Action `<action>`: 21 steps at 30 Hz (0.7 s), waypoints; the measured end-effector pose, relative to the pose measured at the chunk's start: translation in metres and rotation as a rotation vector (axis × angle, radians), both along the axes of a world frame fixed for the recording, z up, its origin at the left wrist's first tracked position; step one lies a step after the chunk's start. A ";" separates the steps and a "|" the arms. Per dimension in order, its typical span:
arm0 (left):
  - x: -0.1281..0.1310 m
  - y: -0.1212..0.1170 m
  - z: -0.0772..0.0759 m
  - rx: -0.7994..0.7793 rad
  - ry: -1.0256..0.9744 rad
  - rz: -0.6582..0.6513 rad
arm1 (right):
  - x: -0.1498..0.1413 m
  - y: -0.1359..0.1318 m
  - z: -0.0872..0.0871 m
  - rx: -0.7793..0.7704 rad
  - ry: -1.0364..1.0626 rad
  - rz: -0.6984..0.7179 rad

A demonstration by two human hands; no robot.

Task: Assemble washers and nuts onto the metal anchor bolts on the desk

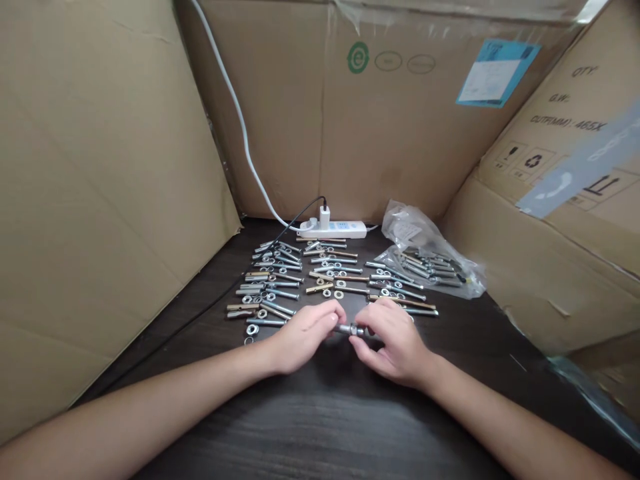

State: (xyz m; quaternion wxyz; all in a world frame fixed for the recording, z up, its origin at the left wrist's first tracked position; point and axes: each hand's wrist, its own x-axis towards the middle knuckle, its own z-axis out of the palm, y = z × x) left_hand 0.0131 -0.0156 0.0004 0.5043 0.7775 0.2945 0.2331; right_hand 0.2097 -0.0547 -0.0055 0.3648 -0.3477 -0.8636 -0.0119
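Note:
My left hand (305, 335) and my right hand (393, 342) meet at the middle of a dark wooden table (320, 413). Between them they pinch a metal expansion bolt (350, 329) that lies level, just above the table. The left fingers close round its left end. The right thumb and fingers close on a nut near its right end. Just beyond the hands lie rows of bolts, nuts and washers (280, 287), laid out side by side.
A clear plastic bag (425, 257) with more bolts lies at the back right. A white power strip (333, 229) with a plugged charger and cables sits at the back. Cardboard boxes (100, 200) wall in the table on the left, back and right.

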 end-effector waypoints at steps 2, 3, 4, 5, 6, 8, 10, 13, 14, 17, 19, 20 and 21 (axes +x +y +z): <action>0.001 0.005 -0.002 -0.188 -0.073 0.013 | 0.003 0.001 0.002 0.032 0.070 -0.010; 0.002 0.007 -0.003 -0.270 -0.103 0.018 | 0.005 0.001 0.003 0.037 0.099 -0.024; 0.002 0.009 -0.004 -0.334 -0.131 0.019 | 0.006 0.001 0.004 0.034 0.118 -0.036; 0.003 0.010 -0.005 -0.383 -0.160 0.017 | 0.007 0.002 0.003 0.025 0.126 -0.045; 0.004 0.010 -0.006 -0.414 -0.190 0.019 | 0.007 0.002 0.003 0.014 0.130 -0.052; 0.004 0.009 -0.007 -0.429 -0.239 0.024 | 0.008 0.003 0.000 -0.035 0.150 -0.066; 0.004 0.007 -0.007 -0.384 -0.254 0.035 | 0.008 0.003 -0.003 -0.130 0.208 -0.080; 0.002 0.003 -0.005 -0.248 -0.190 0.037 | 0.008 0.005 -0.007 -0.302 0.326 -0.087; 0.001 0.002 -0.004 -0.194 -0.155 0.032 | 0.009 0.005 -0.007 -0.345 0.359 -0.088; -0.002 0.000 0.000 -0.027 -0.036 -0.023 | 0.006 0.007 -0.006 -0.432 0.458 -0.111; -0.002 -0.001 0.001 0.078 0.051 -0.071 | 0.002 0.007 -0.006 -0.490 0.544 -0.126; -0.002 -0.002 0.000 0.123 0.091 -0.087 | -0.002 0.006 -0.006 -0.523 0.587 -0.129; -0.002 -0.002 -0.001 0.157 0.117 -0.096 | -0.005 0.005 -0.005 -0.553 0.618 -0.125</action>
